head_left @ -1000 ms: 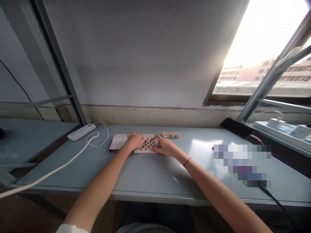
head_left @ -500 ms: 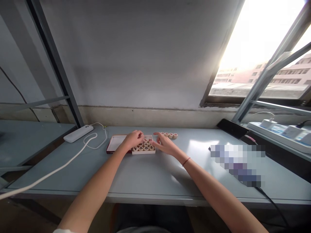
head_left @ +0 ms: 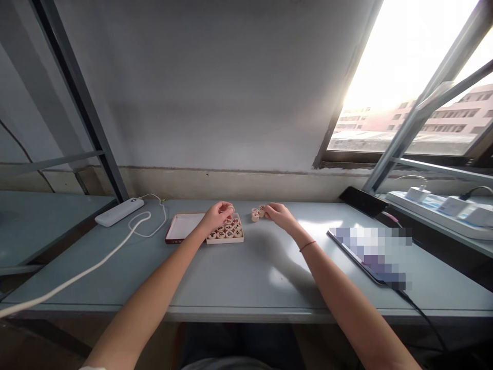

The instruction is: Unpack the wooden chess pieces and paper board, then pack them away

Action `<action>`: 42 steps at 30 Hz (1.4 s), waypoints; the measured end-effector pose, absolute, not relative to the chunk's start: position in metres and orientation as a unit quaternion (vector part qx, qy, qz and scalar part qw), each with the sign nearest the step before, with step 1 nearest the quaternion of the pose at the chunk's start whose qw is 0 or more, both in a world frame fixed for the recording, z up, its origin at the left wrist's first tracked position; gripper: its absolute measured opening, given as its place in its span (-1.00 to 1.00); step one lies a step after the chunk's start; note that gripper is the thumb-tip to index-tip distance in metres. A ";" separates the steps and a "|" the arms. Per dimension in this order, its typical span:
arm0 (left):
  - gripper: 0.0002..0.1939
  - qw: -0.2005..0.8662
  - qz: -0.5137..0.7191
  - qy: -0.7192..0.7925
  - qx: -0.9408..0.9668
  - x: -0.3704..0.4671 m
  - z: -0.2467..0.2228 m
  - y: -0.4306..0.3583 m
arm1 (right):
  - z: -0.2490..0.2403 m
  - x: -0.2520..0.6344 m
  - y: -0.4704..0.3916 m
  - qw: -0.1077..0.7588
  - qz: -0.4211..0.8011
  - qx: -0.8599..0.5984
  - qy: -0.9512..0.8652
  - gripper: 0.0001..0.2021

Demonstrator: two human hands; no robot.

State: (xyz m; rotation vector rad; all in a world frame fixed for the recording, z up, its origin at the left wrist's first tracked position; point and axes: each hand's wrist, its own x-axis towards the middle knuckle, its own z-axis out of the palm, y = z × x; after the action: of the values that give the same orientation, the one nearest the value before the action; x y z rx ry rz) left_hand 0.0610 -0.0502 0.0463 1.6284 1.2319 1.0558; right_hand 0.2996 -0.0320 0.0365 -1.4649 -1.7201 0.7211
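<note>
A white box (head_left: 225, 242) of round marked pieces (head_left: 229, 234) is partly covered by the left hand (head_left: 218, 216), beside a red-edged tray (head_left: 185, 224). Loose pieces (head_left: 255, 215) on the desk (head_left: 246, 277) are partly hidden by the fingertips of the right hand (head_left: 281, 214). Farther right, a flat device (head_left: 365, 257) is seen with its screen pixelated.

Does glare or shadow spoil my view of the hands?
Head view: window blown out, glare on the desk right of the right hand; head view: soft shadow beside that forearm; head view: neither that hand nor the left hand is washed out.
</note>
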 end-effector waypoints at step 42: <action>-0.60 0.129 0.271 0.490 0.818 0.081 0.043 -0.078 | 0.029 0.315 -0.028 0.259 0.278 -0.644 -0.664 -0.70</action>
State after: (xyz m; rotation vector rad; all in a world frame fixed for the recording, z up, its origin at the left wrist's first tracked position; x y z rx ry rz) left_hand 0.0808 -0.0780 0.0435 2.3796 1.4253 0.7878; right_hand 0.3154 -0.0279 0.0292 -1.7452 -1.8007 0.7543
